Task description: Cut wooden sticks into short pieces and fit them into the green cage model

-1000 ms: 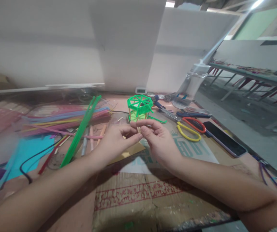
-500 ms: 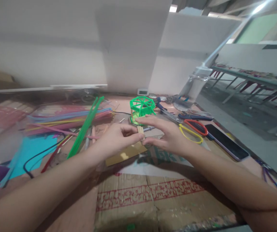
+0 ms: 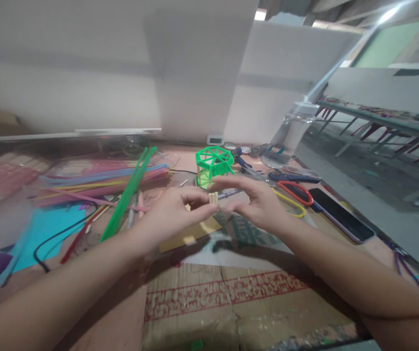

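Between the thumb and fingers of my left hand point(image 3: 180, 207) is a small bundle of short pale wooden sticks point(image 3: 213, 198), set side by side. My right hand point(image 3: 255, 202) is just right of the bundle, its thumb and index finger apart in a C shape with nothing visible between them. Right behind the hands stands a small green model point(image 3: 214, 158) with a spoked octagonal top, partly hidden by my right fingers. A yellowish card point(image 3: 190, 233) lies on the table below my left hand.
Long green strips point(image 3: 127, 197) and pink, blue and yellow strips point(image 3: 110, 180) lie at left beside blue paper point(image 3: 43, 234). Scissors with red and yellow handles point(image 3: 297, 192), a phone point(image 3: 341, 214) and a clear pump bottle point(image 3: 291, 134) are at right. A small digital display point(image 3: 215, 140) stands at the back.
My right thumb has drawn back to the right, away from the stick bundle, leaving a gap. My left hand keeps its hold on the sticks, nearly in the same place.
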{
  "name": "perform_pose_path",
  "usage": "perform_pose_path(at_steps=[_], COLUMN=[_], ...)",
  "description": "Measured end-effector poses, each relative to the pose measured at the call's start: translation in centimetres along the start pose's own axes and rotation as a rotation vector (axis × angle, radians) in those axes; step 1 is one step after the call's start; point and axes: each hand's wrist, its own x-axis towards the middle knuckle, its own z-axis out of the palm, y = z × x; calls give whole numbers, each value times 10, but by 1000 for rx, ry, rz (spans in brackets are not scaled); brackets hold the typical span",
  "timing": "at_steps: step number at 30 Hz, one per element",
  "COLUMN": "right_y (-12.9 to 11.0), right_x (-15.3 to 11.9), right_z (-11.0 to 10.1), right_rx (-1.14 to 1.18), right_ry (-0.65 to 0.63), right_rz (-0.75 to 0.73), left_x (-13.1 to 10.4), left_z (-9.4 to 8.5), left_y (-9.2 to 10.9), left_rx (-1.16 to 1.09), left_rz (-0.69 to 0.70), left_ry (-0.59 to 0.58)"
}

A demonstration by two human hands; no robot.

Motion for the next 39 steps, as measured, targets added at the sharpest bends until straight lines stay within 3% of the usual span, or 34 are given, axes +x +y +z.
perform_pose_path(at_steps=[6,12,16,20,23,39], right_y=[-18,-28,-29,-27,-24,-19], right_x=[1,-4,-3,0,2,2], right_z=[5,10,9,11,13,17], right_rx=[180,161,201,470,593,642], right_ry=[118,170,154,64,32,52], right_rz=[16,-27,78,422,568,627], left_x=[-10,-14,-14,-10,-5,-4], left_z=[-2,0,-1,-3,-5,-6], left_y=[6,8,12,15,13,6], left_rx=[141,177,106,-27,-145,-131], left_rz=[326,398,299,-26,-185,-214], left_ry=[173,167,128,-30,-144,-159])
